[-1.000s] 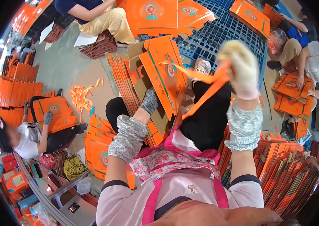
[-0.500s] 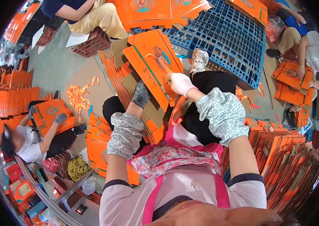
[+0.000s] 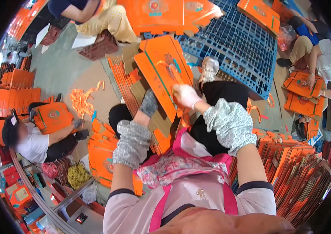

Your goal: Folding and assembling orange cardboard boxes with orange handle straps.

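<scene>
A flat orange carton (image 3: 158, 74) with a dark green stripe and a printed round motif lies tilted across my lap. My left hand (image 3: 148, 103), in a dark grey glove, grips its lower left edge; the fingertips are partly hidden there. Over the carton's right side, my right hand (image 3: 186, 96) in a white glove is closed on an orange ribbon (image 3: 172, 69) that lies across the print. Beneath and to the left, more folded cartons (image 3: 121, 80) lean in a stack, brown inner sides showing.
A blue plastic pallet (image 3: 235, 46) lies ahead. Loose orange ribbons (image 3: 82, 102) are heaped on the floor at left. Upright flattened cartons (image 3: 290, 171) crowd my right side. Co-workers handle cartons (image 3: 54, 119) at left and cartons (image 3: 304, 84) at right. Another person sits at the far left.
My right hand has drawn its fingers in from the carton's print toward its right edge. The left hand keeps its hold. The co-worker at left has shifted a hand along their carton.
</scene>
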A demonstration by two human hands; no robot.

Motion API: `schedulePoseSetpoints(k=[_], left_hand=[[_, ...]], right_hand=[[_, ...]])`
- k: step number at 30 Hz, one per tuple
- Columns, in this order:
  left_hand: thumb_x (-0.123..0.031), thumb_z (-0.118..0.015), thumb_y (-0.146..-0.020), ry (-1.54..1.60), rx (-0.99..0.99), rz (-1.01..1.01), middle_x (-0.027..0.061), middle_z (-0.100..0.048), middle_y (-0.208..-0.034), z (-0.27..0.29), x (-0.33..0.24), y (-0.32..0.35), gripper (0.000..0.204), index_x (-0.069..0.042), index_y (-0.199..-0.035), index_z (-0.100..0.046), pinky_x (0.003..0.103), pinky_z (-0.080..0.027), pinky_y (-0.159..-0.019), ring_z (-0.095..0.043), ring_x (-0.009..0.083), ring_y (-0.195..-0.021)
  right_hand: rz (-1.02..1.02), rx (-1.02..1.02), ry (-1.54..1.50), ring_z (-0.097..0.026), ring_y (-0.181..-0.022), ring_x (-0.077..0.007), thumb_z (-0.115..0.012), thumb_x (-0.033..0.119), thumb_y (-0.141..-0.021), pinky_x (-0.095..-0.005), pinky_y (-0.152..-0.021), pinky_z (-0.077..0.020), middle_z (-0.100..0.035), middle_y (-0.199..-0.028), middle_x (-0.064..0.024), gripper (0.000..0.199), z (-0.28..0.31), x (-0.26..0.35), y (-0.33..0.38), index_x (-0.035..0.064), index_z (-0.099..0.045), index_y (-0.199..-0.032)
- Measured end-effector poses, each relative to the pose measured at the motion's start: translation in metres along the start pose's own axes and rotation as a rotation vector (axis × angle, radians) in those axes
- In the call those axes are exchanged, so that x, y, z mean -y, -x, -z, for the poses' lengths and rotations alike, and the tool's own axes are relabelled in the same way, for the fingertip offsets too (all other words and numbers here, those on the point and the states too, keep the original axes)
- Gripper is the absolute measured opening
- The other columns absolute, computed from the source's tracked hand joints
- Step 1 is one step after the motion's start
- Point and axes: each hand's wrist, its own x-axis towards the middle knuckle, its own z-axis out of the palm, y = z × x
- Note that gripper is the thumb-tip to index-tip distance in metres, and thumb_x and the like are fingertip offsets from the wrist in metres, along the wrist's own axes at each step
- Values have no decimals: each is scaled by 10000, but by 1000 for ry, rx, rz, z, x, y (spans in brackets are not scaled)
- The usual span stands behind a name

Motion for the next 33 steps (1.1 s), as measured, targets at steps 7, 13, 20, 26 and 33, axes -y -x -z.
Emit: schedulePoseSetpoints(k=[7,13,20,26,33], left_hand=[[-271,-569,-843,21,-107,-15,72,-627,-1009,13,-1,8,322,-58,-1084,-560,381,-515,-763,-610,233,-865],[-283,-521,-875,41,-99,-26,83,-592,-1064,14,11,-6,293,-76,-1080,-553,364,-467,-826,-556,244,-968],[-241,-463,-883,-664,-72,-325,96,-538,-1184,56,25,-10,374,-33,-1193,-461,367,-390,-930,-505,267,-1063],[-260,-575,-798,-1658,-42,-366,135,-587,-1082,23,16,6,344,-50,-1068,-546,363,-398,-897,-532,283,-1021],[-252,-563,-811,-1736,178,-453,122,-575,-1085,17,5,17,318,-58,-1062,-542,362,-412,-875,-522,278,-1012]], right_hand=[[-53,19,178,-602,-727,-397,-492,90,-758,-484,-640,-468,-603,-719,-229,108,-28,21,-1,17,-523,-831],[-94,24,241,-611,-718,-379,-472,129,-791,-470,-624,-473,-614,-724,-211,137,-23,21,-4,13,-532,-831],[66,159,328,-616,-747,-369,-472,109,-783,-443,-653,-479,-625,-750,-202,158,-14,53,-6,17,-532,-897],[-96,259,177,-614,-840,-356,-504,157,-772,-435,-714,-482,-633,-846,-202,205,-11,30,-6,43,-615,-902],[-112,296,259,-608,-824,-340,-505,169,-765,-431,-708,-477,-630,-838,-159,191,-17,13,-9,110,-623,-903]])
